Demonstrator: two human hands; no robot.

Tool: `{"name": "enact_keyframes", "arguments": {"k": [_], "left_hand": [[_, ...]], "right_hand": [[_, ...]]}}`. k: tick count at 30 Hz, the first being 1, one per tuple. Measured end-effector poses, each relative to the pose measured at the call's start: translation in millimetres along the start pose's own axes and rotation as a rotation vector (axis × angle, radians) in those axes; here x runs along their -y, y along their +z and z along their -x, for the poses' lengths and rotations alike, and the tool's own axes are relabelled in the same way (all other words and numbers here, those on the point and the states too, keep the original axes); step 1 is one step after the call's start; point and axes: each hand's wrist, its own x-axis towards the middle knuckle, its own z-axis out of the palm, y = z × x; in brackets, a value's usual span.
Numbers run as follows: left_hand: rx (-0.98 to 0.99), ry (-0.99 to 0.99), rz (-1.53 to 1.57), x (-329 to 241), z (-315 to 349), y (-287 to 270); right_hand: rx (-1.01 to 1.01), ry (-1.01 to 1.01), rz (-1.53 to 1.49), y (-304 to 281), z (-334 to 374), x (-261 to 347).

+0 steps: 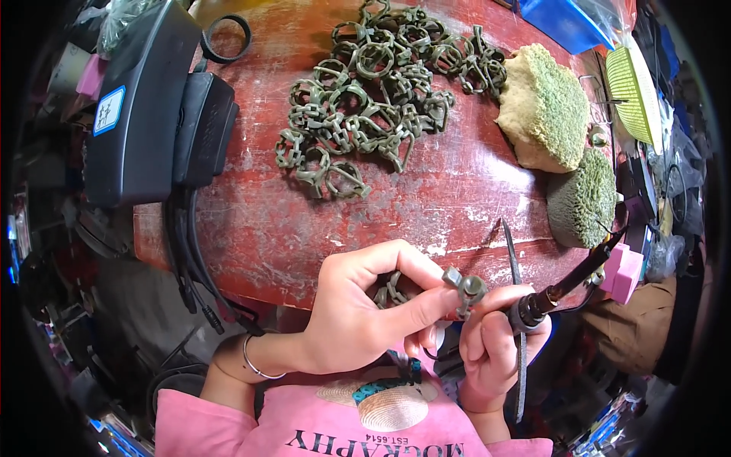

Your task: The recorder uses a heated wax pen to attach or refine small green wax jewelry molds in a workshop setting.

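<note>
My left hand (373,305) is closed in a pinch on a small green-grey chain piece (466,288) with a round cup-like end. More of its links (391,291) show behind the fingers. My right hand (499,343) is closed round a pen-like tool that looks like a soldering iron (563,286), its dark brown shaft slanting up to the right. A thin, dark, file-like strip (521,381) also passes through that hand, its pointed end lying over the table. The right fingertips are close beside the chain piece; whether they touch it I cannot tell.
A pile of similar green-grey chains and rings (373,91) lies on the worn red table (251,228). Two rough green-topped blocks (544,107) stand right. Black boxes (145,107) with cables (190,251) are left. A blue bin (567,19), green basket (633,95) and pink block (623,273) line the right.
</note>
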Motion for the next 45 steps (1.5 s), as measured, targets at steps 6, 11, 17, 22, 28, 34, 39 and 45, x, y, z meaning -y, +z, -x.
{"name": "enact_keyframes", "arguments": {"k": [6,11,17,22,28,34,39,45], "left_hand": [[-0.031,0.008,-0.025,0,1,-3],[-0.049,0.068,-0.04,1,3,-6],[0.049,0.099,0.136,-2,1,-13],[-0.015,0.204,0.009,-3,6,-13],[0.016,0.37,0.001,0,5,-12],[-0.046,0.465,-0.131,6,3,-11],[-0.102,0.534,-0.248,6,4,-8],[-0.102,0.485,-0.376,4,7,-9]], "right_hand": [[-0.011,0.031,0.03,6,0,0],[-0.024,0.009,0.052,11,-1,-4],[-0.126,-0.036,0.019,15,-1,-5],[-0.128,-0.009,0.007,18,-4,-7],[-0.06,-0.022,0.144,13,-2,-8],[-0.068,-0.204,0.306,15,-4,-18],[-0.025,-0.277,0.389,9,-1,-21],[-0.063,-0.196,0.225,21,-2,-6]]}}
